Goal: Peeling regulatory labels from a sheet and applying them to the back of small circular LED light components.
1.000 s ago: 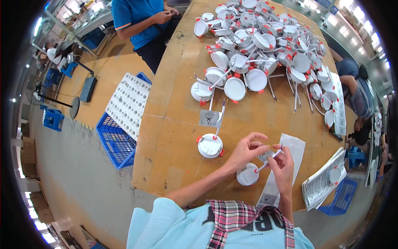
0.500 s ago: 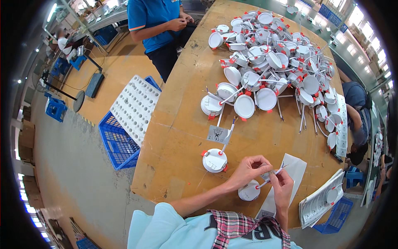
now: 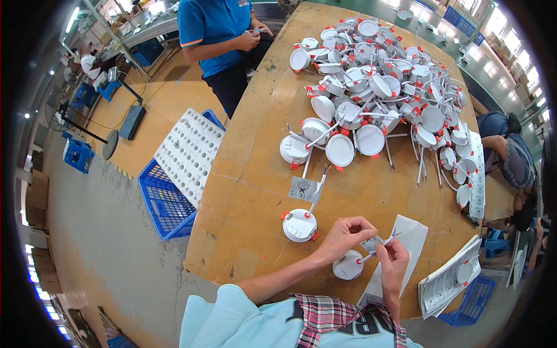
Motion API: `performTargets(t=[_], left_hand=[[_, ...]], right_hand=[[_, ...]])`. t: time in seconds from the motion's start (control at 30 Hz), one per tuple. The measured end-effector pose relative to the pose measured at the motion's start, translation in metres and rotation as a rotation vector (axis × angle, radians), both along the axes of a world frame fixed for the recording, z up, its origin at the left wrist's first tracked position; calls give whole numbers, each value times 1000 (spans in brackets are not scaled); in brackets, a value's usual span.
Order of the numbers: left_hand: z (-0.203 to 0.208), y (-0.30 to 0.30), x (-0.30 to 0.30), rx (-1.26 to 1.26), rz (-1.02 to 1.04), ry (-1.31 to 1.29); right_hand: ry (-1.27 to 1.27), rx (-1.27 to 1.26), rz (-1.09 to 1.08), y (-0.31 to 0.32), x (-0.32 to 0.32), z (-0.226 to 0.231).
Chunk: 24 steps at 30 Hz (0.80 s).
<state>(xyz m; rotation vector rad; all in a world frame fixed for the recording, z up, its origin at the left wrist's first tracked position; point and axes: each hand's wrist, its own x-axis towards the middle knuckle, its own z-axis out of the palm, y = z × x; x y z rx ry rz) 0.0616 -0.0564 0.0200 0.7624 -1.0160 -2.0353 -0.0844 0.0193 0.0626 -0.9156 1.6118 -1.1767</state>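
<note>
A round white downlight with a red cable grommet lies on the table close in front of me. Its white cable rises toward my hands, bare wire ends showing past the fingers. My left hand pinches one end of a small silver label. With thumb and fingers closed, my right hand grips the cable where the label meets it; the fingertips partly hide that spot. To the left lies another downlight, and a silver label is fixed on its cable like a flag.
A large heap of downlights covers the far table. White label sheets lie under my right hand and in a stack at the right. A blue crate with a white holed tray stands left. A co-worker in a blue shirt sits beyond.
My hands stay nearly in place; the silver label between them shows a little more. The co-worker's hands have shifted slightly, and a person at the far right has moved.
</note>
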Motion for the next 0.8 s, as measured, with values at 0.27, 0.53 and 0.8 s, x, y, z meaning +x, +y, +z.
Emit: performTargets(t=[0.27, 0.53, 0.8], left_hand=[[1, 2, -1, -29, 35, -47], [2, -1, 0, -85, 18, -100], [0, 0, -6, -47, -4, -59]], right_hand=[[-22, -17, -11, 1, 4, 0], [-14, -76, -50, -1, 7, -2], [27, -104, -62, -1, 5, -5]])
